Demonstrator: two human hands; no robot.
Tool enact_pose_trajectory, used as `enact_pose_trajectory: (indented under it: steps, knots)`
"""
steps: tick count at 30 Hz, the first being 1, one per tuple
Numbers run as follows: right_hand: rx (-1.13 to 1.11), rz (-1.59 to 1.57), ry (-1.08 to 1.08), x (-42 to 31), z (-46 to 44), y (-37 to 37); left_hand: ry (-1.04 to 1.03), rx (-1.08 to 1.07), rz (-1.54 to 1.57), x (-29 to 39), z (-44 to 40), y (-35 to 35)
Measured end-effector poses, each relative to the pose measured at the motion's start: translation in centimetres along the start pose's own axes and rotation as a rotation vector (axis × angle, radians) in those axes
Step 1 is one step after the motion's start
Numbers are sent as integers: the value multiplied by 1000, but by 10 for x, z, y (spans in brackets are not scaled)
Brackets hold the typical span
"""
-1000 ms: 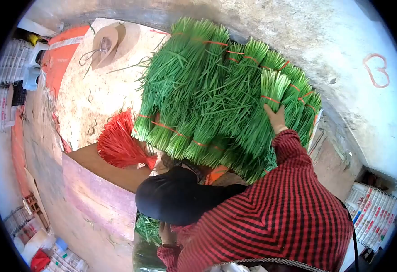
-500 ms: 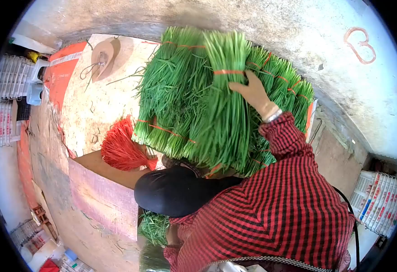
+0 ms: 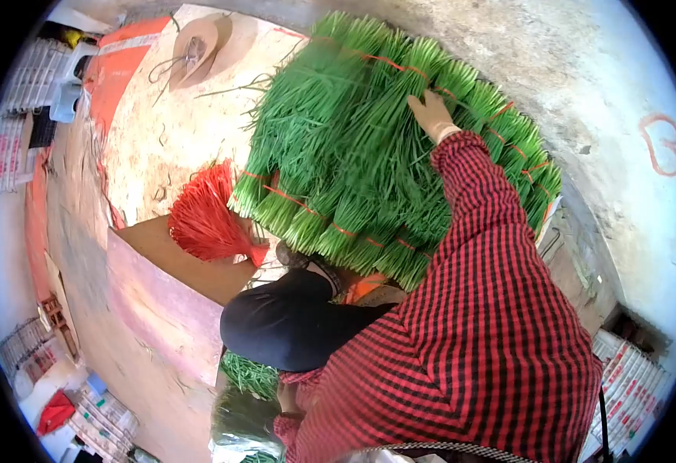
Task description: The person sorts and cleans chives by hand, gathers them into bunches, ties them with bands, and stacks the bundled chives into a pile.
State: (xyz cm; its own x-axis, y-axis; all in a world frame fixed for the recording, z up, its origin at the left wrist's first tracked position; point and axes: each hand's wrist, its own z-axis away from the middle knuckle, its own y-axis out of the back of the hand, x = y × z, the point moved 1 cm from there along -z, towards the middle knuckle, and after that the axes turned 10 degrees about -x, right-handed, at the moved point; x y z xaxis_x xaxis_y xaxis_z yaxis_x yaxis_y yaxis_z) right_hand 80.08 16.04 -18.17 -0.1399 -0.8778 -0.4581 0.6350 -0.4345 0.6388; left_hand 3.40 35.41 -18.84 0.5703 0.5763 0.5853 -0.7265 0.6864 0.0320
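Bundles of long green stalks [image 3: 338,116], tied with red bands, lie side by side in a large pile. My right hand [image 3: 432,116] rests on the pale stalk ends of a bundle in the back row, fingers spread. My left hand [image 3: 288,397] is low in the view, near loose green stalks [image 3: 251,376] and clear plastic [image 3: 241,420]; its fingers are hidden. A fanned bunch of red ties [image 3: 210,216] lies left of the pile.
A brown tape roll [image 3: 197,50] sits on the pale board [image 3: 152,139] at the upper left. My bent knee in black cloth [image 3: 276,324] is below the pile. Stacked white crates [image 3: 627,382] stand at the lower right, beside the wall [image 3: 623,100].
The bundle that my right hand moved leftward across the pile now lies in the back row. My right hand has come off its band and spread on the stalk ends. The view has shifted.
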Motion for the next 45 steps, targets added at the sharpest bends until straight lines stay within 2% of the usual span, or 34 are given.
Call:
enact_pose_trajectory:
  steps: [3,6,8,10,12,15,22,23,25,26,28,29,30,32,36,38,40,42,44,45]
  knots:
    - [193,233,106,0,-1,-6,117,91,166,1,10,3]
    - [223,406,157,-17,-1,3,169,109,167,9,13,-3]
    - [216,382,163,-30,-5,8,194,113,152,13,13,-9]
    - [442,604,244,-31,-20,-1,218,108,127,19,9,-17]
    - [429,530,231,-16,-52,-26,251,113,99,25,6,-22]
    - [531,520,187,1,-73,-67,303,107,46,37,3,-23]
    - [600,529,180,20,-102,-109,393,86,-59,67,-9,-27]
    - [761,1044,-109,19,-110,-117,392,82,-66,69,-11,-27]
    - [682,591,175,17,-109,-114,376,73,-74,70,-13,-25]
    - [695,591,181,14,-107,-109,367,68,-70,70,-15,-24]
    - [493,580,116,2,-89,-89,350,52,-67,67,-16,-22]
    - [294,595,64,-5,-73,-73,338,43,-73,66,-17,-21]
    - [309,591,58,-6,-66,-63,329,30,-77,66,-18,-19]
    - [119,315,210,-2,-54,-45,306,7,-85,64,-21,-17]
    - [275,325,265,21,9,-56,261,-48,-99,60,-24,-12]
    - [212,301,352,52,42,-78,231,-68,-98,58,-23,-9]
    - [247,199,409,69,91,-83,205,-80,-85,55,-21,-6]
    - [284,238,384,92,120,-67,172,-85,-70,52,-15,0]
    - [557,215,321,141,120,-40,149,-76,-48,48,-10,4]
    - [613,157,240,159,127,-8,140,-70,-42,47,-6,5]
